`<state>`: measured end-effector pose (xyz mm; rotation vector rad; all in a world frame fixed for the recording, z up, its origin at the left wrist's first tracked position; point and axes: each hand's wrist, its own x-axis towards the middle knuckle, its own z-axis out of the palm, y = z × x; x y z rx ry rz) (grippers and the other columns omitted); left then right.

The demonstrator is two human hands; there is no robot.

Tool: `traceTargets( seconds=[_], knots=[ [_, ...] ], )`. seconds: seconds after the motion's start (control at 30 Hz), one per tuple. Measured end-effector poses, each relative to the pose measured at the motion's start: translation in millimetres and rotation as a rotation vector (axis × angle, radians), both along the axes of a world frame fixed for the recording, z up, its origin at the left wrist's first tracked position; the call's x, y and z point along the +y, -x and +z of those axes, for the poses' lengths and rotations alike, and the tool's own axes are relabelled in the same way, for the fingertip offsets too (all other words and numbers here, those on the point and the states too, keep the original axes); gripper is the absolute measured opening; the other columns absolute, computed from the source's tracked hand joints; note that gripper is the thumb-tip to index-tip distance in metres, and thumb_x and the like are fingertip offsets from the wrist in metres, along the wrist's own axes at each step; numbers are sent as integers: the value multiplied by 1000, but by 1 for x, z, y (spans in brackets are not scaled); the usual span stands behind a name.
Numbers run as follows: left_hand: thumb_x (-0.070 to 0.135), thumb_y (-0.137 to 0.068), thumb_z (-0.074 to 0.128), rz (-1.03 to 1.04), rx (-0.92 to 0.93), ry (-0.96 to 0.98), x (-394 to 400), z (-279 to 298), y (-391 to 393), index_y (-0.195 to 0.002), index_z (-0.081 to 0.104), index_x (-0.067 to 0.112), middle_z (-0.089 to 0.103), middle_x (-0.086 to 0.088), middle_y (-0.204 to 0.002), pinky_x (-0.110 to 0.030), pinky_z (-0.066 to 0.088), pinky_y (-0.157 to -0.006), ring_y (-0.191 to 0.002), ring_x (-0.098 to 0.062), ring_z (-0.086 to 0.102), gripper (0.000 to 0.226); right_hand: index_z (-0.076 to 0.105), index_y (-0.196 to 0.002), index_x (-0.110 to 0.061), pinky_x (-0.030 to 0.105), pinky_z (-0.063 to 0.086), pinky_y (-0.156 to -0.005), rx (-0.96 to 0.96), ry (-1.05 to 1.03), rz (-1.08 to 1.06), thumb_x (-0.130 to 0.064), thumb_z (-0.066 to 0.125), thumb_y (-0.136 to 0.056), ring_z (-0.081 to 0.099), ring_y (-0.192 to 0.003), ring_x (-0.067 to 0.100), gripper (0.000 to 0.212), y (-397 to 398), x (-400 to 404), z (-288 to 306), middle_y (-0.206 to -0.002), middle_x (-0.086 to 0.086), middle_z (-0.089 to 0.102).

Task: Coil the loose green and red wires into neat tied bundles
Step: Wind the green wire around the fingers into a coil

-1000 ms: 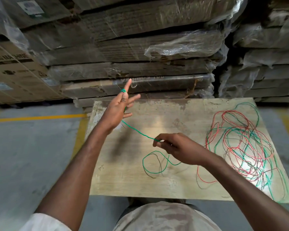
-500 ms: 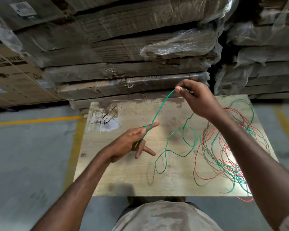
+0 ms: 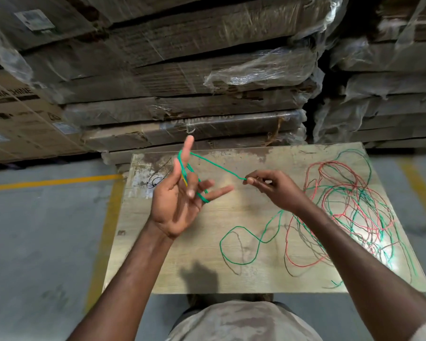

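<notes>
My left hand (image 3: pixel 176 205) is raised above the wooden board (image 3: pixel 162 271), palm turned to me, and its fingers are spread and mostly straight. The green wire (image 3: pixel 217 167) goes in some turns around my index finger and my little finger. From the index finger it runs tight to my right hand (image 3: pixel 274 190), which pinches it between thumb and fingertips; the other fingers there are curled. After my right hand the same wire falls to the board and makes loose loops in front of me. On the right part of the board lies the tangle of red and green wires (image 3: pixel 349 210), not coiled. Behind the board stand wrapped cardboard boxes (image 3: pixel 182 70).
</notes>
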<state>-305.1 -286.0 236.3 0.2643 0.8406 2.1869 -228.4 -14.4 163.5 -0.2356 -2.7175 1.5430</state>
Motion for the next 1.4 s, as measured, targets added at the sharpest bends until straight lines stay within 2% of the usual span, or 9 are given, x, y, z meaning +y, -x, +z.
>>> traceTargets(
  seconds=[0.3,0.47,0.57,0.7,0.77,0.87,0.97,1.27,1.4],
  knots=[
    [51,-117,22,452,82,223,13,-12,67,-166,19,54,78,-7,-129,-70,49,-107,-136,-37,66,49,82,-118,-24,9,38,-63,-170,-46,246,-34,65,-108,58,-62,-6,22,-45,-40,25,-63,-36,61],
    [43,-119,31,402,891,1016,-2,-49,73,-167,32,45,84,5,-90,-24,48,-86,-83,-2,67,49,77,-94,-23,18,30,-56,-104,-61,267,-43,65,-106,38,-57,3,26,-56,-30,55,-64,-13,49],
    [56,-114,34,77,1060,1178,-16,-65,60,-147,50,63,72,0,-71,-39,50,-78,-75,-17,65,37,73,-93,-20,18,30,-55,-18,-44,197,-35,63,-108,39,-56,2,23,-50,-17,79,-68,-4,54],
    [33,-118,41,-115,937,947,-9,-57,23,-158,51,38,67,-33,-93,-27,60,-87,-100,-38,79,42,70,-96,-16,16,31,-54,105,-92,-8,-29,61,-110,40,-55,1,21,-29,5,94,-71,-3,53],
    [28,-118,38,-210,739,803,-3,-46,2,-158,52,22,43,-24,-50,-11,53,-74,-92,-60,74,42,68,-93,-16,15,31,-54,155,-109,-89,-29,60,-111,40,-54,1,23,-17,13,94,-70,-8,50],
    [36,-115,37,-351,436,641,1,-40,-17,-157,56,21,26,-1,-46,-38,57,-103,-94,-58,74,48,64,-89,-25,19,34,-58,190,-130,-173,-33,60,-110,44,-61,1,23,1,21,85,-70,-9,54],
    [38,-115,33,-384,310,488,-1,-36,-36,-160,52,24,31,-4,-46,-74,33,-121,-99,-46,78,51,65,-89,-26,30,41,-66,155,-131,-197,-38,61,-109,51,-70,7,24,14,27,65,-75,-5,61],
    [43,-118,24,-107,157,184,13,-7,-38,-167,38,30,25,-4,-47,-85,25,-118,-99,-28,81,53,70,-91,-19,20,35,-57,-36,-88,-125,-38,65,-106,47,-67,10,25,3,6,18,-77,11,62],
    [43,-119,23,-87,41,79,22,-3,-34,-168,37,32,50,-1,-51,-86,27,-116,-121,-31,75,52,75,-95,-25,19,38,-60,-22,-65,-121,-37,66,-106,49,-64,-1,19,1,4,18,-73,-6,62]
  ],
)
